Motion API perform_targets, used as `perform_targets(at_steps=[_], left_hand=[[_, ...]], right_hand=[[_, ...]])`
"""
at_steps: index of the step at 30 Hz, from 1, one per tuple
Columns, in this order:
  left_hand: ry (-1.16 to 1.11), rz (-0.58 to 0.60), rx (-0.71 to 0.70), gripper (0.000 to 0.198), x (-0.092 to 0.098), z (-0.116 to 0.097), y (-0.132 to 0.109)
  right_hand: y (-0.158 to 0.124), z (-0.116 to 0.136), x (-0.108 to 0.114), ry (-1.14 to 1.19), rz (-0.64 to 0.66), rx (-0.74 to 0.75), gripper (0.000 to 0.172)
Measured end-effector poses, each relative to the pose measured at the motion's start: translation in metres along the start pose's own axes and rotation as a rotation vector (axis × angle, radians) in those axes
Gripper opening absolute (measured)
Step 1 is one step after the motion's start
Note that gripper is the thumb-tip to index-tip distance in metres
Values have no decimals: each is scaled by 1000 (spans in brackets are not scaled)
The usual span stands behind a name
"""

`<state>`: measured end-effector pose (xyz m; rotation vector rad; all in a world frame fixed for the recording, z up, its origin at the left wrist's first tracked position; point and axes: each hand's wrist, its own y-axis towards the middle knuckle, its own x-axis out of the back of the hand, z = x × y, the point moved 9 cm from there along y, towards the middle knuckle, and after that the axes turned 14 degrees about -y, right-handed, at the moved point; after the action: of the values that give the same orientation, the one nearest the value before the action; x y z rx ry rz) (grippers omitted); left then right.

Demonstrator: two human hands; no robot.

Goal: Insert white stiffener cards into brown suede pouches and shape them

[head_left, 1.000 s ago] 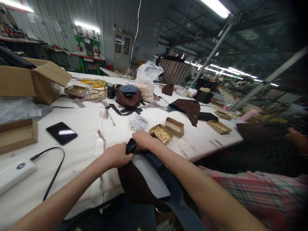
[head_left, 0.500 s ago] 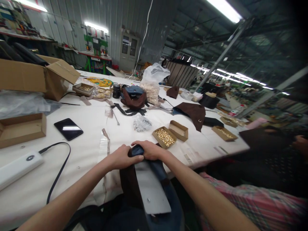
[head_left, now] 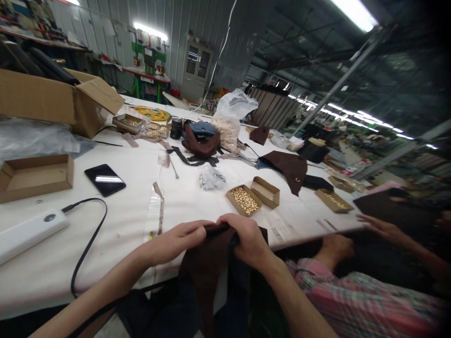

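A dark brown fabric piece (head_left: 202,267) with dark blue cloth hangs over the table's near edge towards my lap. My left hand (head_left: 183,240) pinches its top edge, thumb and fingers together. Close beside it, my right hand (head_left: 248,240) is closed round the same top edge, with the blue cloth under its fingers. Part of a pale grey flat strip (head_left: 221,291) shows between the brown and blue layers; the rest is hidden. Just beyond my hands stands a small cardboard box (head_left: 244,199) of gold-coloured metal bits, with another shallow box (head_left: 266,191) against it.
On the white table (head_left: 130,225) are a phone (head_left: 104,179), a white power bank (head_left: 31,232) with a black cable, and a plastic bag of small metal parts (head_left: 211,180). Brown fabric (head_left: 287,166) lies farther right. A co-worker's hands (head_left: 384,230) are at the right edge.
The brown side of the fabric has folded over and covers much of the grey strip. My right hand has moved right and down. The co-worker's hands have come into view.
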<state>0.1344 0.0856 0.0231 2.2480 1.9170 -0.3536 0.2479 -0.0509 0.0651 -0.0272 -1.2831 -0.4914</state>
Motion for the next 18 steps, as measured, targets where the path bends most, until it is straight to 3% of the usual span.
perform_targets(at_steps=[2,4,5,8,11,14,18], left_hand=[[29,58,-75,78,-23,-20,-7],[85,26,-70,98,-39,-36,-12],[138,-16,-62,96,-44,-43,-14],[334,-151,-81,62,-50,-59,-20],[552,-258,-70,40,-47,-54,-22],[732,-273,-107,43,-49,-40,-22],[854,-233,-264,49,-65,-32,-28]], right_hand=[[-9,6,20,47,-105,-13,29],[-16,15,38,76,-200,-8,29],[-19,20,45,86,-249,6,27],[-28,32,55,107,-392,46,21],[-36,32,47,93,-490,90,24],[-42,28,35,78,-497,185,24],[-46,28,33,16,-454,287,30]])
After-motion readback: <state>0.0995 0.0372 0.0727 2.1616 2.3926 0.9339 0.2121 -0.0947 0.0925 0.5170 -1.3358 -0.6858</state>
